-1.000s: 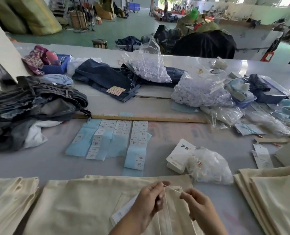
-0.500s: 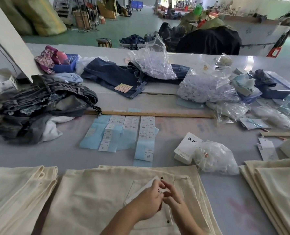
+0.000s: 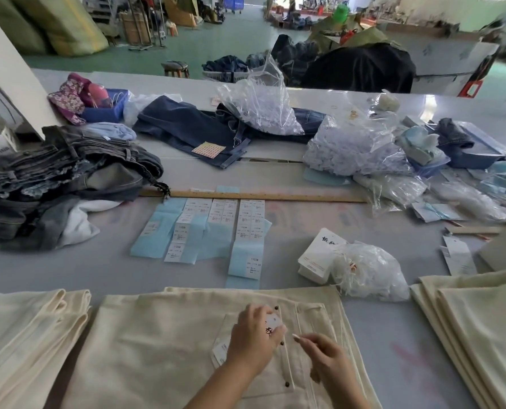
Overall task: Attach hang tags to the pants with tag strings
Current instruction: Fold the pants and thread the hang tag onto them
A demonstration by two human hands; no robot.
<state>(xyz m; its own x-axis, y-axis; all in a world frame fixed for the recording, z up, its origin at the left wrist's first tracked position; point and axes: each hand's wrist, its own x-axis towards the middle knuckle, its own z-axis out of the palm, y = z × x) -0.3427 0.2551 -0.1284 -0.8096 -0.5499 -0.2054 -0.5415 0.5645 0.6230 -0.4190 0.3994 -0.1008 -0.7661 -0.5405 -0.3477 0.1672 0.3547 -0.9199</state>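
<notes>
Cream cotton pants (image 3: 163, 343) flat at near edge of grey surface (image 3: 68, 267); bare strips either side. Left hand (image 3: 253, 338) pinches white card hang tag (image 3: 272, 323) on pants. Right hand (image 3: 324, 354) beside, fingertips pinched, string unclear.

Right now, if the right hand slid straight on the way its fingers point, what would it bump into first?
Probably the hang tag held in the left hand: the right hand points left across the cream pants, though depth is unclear.
</notes>
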